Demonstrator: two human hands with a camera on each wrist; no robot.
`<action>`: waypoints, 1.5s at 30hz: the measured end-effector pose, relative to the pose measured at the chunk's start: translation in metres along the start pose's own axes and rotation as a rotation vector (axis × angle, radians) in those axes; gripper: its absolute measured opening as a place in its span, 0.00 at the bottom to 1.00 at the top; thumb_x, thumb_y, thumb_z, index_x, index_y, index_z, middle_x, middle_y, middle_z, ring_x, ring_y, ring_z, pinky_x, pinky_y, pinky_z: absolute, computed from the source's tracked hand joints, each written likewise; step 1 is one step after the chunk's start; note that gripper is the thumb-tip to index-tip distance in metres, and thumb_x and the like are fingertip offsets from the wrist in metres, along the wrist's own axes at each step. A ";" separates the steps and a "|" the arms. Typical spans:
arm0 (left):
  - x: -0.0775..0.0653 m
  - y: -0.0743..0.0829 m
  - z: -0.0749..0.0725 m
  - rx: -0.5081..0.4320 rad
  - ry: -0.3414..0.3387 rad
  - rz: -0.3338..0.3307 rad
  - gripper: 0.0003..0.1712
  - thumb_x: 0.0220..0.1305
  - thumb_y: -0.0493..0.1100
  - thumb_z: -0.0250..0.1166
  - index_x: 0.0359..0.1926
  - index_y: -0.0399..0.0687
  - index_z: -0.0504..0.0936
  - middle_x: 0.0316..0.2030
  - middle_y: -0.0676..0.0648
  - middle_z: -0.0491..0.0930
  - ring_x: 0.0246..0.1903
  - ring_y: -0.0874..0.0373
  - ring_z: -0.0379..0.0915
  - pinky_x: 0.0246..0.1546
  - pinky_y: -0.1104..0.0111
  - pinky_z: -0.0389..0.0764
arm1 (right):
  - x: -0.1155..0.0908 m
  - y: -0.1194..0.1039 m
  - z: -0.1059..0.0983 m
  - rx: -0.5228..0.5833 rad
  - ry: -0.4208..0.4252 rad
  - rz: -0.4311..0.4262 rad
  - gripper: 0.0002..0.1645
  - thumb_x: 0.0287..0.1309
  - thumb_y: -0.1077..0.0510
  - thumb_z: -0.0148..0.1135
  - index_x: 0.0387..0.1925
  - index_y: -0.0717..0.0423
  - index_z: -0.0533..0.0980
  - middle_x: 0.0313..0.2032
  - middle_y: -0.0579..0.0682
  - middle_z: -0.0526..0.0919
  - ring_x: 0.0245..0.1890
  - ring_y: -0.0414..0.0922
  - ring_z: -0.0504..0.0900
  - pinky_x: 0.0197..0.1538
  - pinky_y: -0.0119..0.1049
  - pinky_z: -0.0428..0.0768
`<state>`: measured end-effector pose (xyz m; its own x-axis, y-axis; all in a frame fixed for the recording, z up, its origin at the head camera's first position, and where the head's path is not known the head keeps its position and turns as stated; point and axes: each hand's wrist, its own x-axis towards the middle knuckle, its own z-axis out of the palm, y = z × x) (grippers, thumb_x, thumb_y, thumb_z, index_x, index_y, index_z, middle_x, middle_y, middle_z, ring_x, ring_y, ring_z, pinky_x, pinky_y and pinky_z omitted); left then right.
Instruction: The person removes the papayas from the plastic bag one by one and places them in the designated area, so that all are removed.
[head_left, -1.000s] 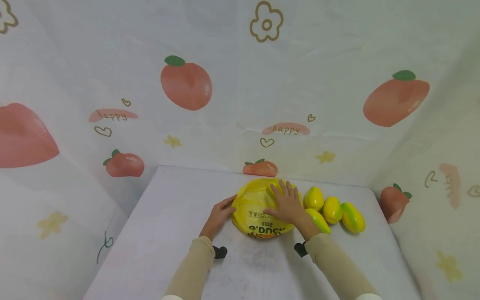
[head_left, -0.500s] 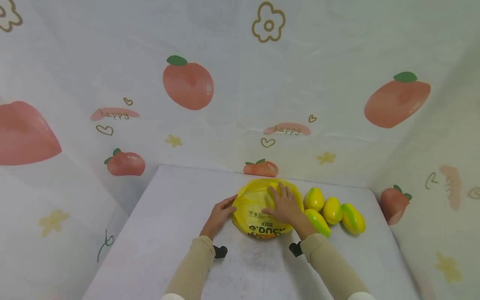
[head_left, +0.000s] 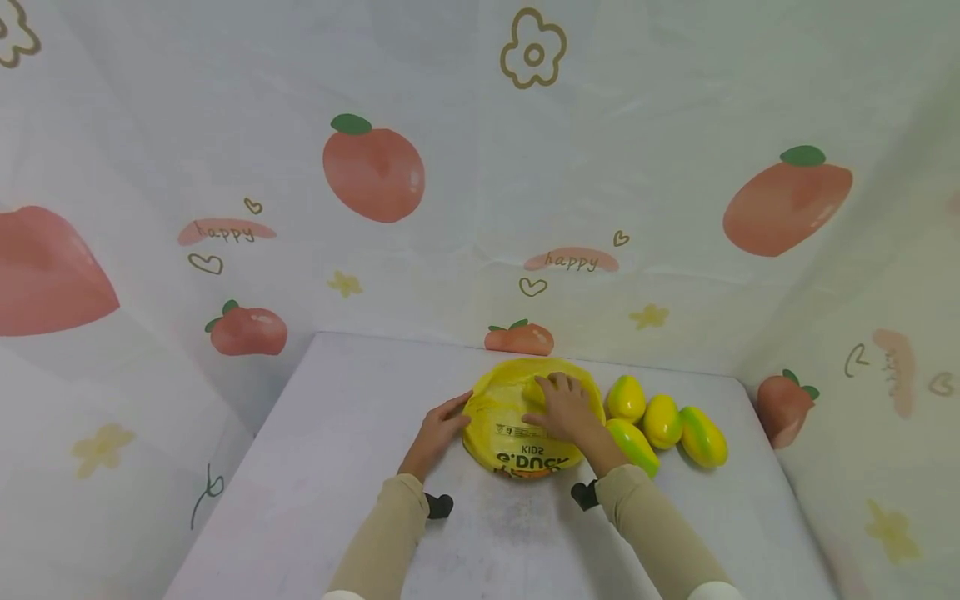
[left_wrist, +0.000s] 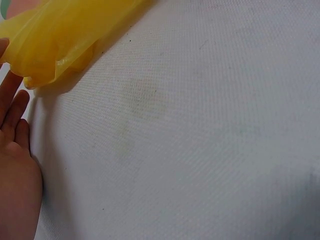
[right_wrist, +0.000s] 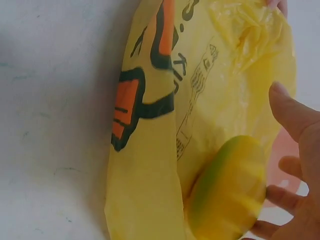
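Note:
A yellow plastic bag (head_left: pixel 510 408) with duck print lies on the table, its mouth spread wide. My left hand (head_left: pixel 438 429) holds its left edge; in the left wrist view, thumb and fingers lie at the yellow plastic (left_wrist: pixel 65 35). Inside the bag, toward the back right, rests a glossy yellow-green mango (right_wrist: pixel 230 192). My right hand (head_left: pixel 567 408) reaches over the bag, its fingertips at the mango's side. The right thumb (right_wrist: pixel 287 105) stands apart from the mango. In the head view that hand partly covers the mango.
Several more yellow-green mangoes lie to the right of the bag, one (head_left: pixel 633 444) close under the right forearm and another (head_left: pixel 703 437) farthest right. A printed white curtain (head_left: pixel 420 275) encloses the white table (head_left: pixel 360 383) at the back and sides.
My right hand has drawn slightly left and its spread fingers have bent more over the mango. The mango has shifted a little left inside the bag. The left hand stays at the edge.

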<state>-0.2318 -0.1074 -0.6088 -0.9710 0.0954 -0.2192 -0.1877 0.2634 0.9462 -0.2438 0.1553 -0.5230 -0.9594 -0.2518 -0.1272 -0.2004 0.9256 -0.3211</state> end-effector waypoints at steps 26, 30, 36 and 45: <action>0.001 0.000 0.001 -0.038 -0.004 -0.025 0.27 0.67 0.50 0.64 0.66 0.75 0.77 0.73 0.58 0.70 0.79 0.50 0.53 0.81 0.44 0.50 | 0.001 0.005 0.007 -0.021 -0.002 -0.011 0.39 0.58 0.55 0.74 0.69 0.55 0.70 0.64 0.66 0.69 0.59 0.64 0.69 0.64 0.58 0.75; 0.001 -0.001 0.001 -0.033 -0.005 -0.022 0.27 0.67 0.50 0.64 0.67 0.74 0.77 0.73 0.58 0.70 0.79 0.50 0.53 0.81 0.44 0.50 | 0.001 0.005 0.008 -0.044 -0.013 -0.020 0.38 0.60 0.56 0.72 0.69 0.55 0.69 0.63 0.66 0.73 0.60 0.64 0.70 0.64 0.57 0.75; 0.001 -0.002 0.001 -0.042 -0.006 -0.028 0.28 0.66 0.51 0.65 0.66 0.74 0.77 0.73 0.58 0.70 0.79 0.50 0.53 0.81 0.44 0.50 | -0.001 0.003 0.007 -0.011 -0.014 -0.035 0.38 0.62 0.55 0.71 0.70 0.53 0.67 0.61 0.64 0.72 0.55 0.61 0.72 0.61 0.55 0.79; 0.001 -0.001 0.000 -0.043 0.006 -0.032 0.28 0.65 0.50 0.65 0.66 0.73 0.77 0.73 0.56 0.70 0.79 0.49 0.54 0.80 0.43 0.50 | -0.009 -0.001 -0.008 0.109 0.035 -0.047 0.41 0.62 0.55 0.71 0.73 0.54 0.64 0.65 0.65 0.68 0.59 0.61 0.74 0.61 0.56 0.81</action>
<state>-0.2325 -0.1074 -0.6098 -0.9653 0.0820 -0.2478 -0.2243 0.2251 0.9482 -0.2368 0.1585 -0.5136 -0.9563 -0.2819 -0.0771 -0.2241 0.8766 -0.4259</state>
